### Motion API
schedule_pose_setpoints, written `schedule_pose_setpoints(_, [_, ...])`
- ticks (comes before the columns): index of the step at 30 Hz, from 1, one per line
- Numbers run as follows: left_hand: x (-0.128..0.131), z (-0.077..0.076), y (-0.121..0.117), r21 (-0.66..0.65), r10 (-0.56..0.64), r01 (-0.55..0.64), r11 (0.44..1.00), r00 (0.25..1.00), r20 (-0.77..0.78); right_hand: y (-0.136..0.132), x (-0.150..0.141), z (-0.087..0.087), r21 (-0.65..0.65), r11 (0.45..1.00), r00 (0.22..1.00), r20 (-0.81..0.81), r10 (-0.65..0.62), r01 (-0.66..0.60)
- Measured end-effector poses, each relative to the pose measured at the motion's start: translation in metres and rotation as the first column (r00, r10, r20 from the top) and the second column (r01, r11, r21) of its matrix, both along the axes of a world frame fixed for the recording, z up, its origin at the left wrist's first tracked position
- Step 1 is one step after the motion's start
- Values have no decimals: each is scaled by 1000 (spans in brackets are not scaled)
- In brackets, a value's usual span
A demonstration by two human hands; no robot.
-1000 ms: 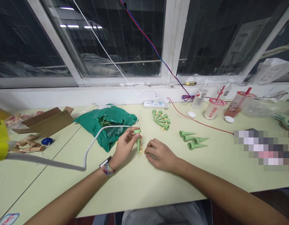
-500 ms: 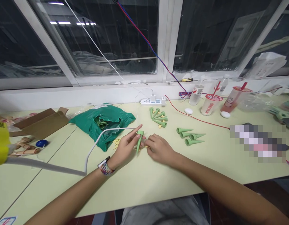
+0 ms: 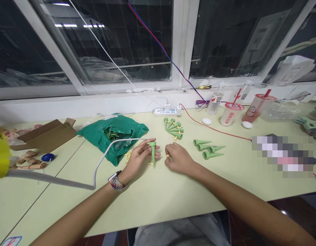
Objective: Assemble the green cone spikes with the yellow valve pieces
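Observation:
My left hand (image 3: 137, 160) holds a green plastic plant-watering spike (image 3: 153, 153), wide end up and tip pointing down, between thumb and fingers. To its right, my right hand (image 3: 180, 160) is closed in a pinch on a small yellow plastic piece (image 3: 168, 156), of which only a bit shows. The two hands are apart. Loose yellow pieces (image 3: 127, 156) lie beside and partly behind my left hand. Beyond the hands, several green spikes fitted with yellow pieces (image 3: 176, 129) are fanned out. Plain green spikes (image 3: 210, 149) lie to the right, with no yellow showing.
A torn green plastic bag (image 3: 127, 127) with more spikes inside lies back left. A grey lamp arm (image 3: 68, 183) crosses from the left. Drink cups (image 3: 231, 114), a power strip (image 3: 161, 111) and a red cable (image 3: 214, 127) sit toward the window. A cardboard box (image 3: 49, 136) stands far left.
My right hand has moved away to the right from the spike, with the yellow piece now showing in its pinch. The spike in my left hand has turned more upright.

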State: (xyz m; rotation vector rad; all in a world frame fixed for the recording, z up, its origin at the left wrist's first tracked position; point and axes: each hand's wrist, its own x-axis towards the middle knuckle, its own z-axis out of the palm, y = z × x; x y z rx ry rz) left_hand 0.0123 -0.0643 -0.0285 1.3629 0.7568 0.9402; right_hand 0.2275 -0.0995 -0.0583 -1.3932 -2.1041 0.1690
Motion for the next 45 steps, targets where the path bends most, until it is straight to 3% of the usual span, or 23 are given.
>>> schedule_pose_setpoints(4, [1, 0, 0, 5, 6, -6, 1000, 1000, 2, -1, 1, 6, -175, 984, 978, -209, 4, -41])
schedule_pose_setpoints(7, [2, 1, 1, 31, 18, -17, 999, 1000, -22, 2, 2, 8, -318, 933, 881, -474, -1, -170])
schedule_pose_setpoints(11, [3, 1, 2, 54, 58, -56, 997, 997, -41, 6, 2, 11, -252, 914, 719, -693, 58, -317])
schedule_pose_setpoints(17, [2, -4, 4, 45, 82, -79, 996, 995, -53, 4, -1, 17, -170, 958, 603, -798, 3, -229])
schedule_pose_setpoints(23, [3, 1, -2, 48, 42, -39, 998, 996, -76, -4, -5, 17, -3, 988, 662, -743, 101, -155])
schedule_pose_setpoints(29, [5, 3, -4, 71, 34, -26, 997, 993, -112, -7, -5, 16, 142, 977, 731, -649, 211, -156])
schedule_pose_setpoints(33, [4, -1, 0, 89, 41, -37, 995, 998, -50, -6, -4, 13, 112, 982, 794, -578, 188, -151])
schedule_pose_setpoints(38, [-1, -1, 8, 157, 168, -175, 972, 984, 60, -6, -2, 3, 52, 991, 953, -271, 133, -124])
schedule_pose_setpoints(41, [-6, 6, 12, 155, 208, -219, 963, 974, 87, -5, -3, -5, 38, 990, 976, -170, 138, -134])
schedule_pose_setpoints(45, [-14, 17, 20, 144, 246, -268, 952, 957, 154, -7, -8, -9, 38, 995, 983, -159, 93, -88])
